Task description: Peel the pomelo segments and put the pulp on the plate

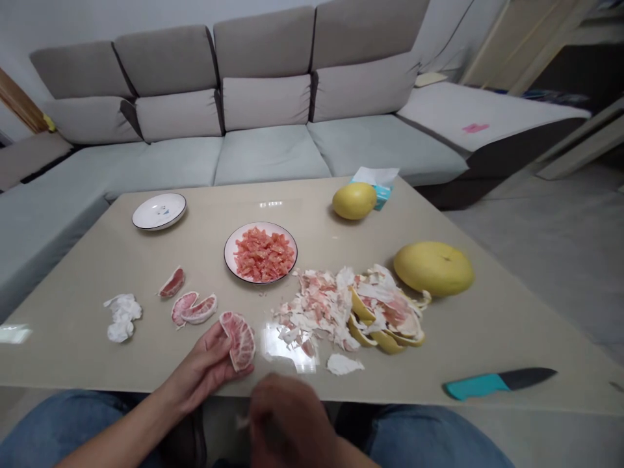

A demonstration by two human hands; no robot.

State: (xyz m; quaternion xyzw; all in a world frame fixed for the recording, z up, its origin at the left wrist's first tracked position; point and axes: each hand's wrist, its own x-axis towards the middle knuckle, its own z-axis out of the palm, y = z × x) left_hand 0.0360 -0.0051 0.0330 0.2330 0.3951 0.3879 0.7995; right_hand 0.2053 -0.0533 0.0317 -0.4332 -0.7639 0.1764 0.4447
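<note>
My left hand [207,367] grips a pink pomelo segment [238,339] at the near edge of the beige table [487,338]. My right hand [287,419] is below the table edge, blurred, its fingers curled around a small white scrap of membrane [242,422]. A plate of peeled pink pomelo pieces [261,253] stands in the middle of the table. Three more segments [188,300] lie left of my left hand. A heap of membrane and yellow peel [355,309] lies to the right of my hands.
A whole pomelo [433,268] and a smaller yellow fruit [354,200] sit at the right. A teal-handled knife [500,382] lies near the front right edge. An empty white plate [159,210], crumpled tissue [121,316], a tissue pack [377,182]. A grey sofa [268,117] stands behind.
</note>
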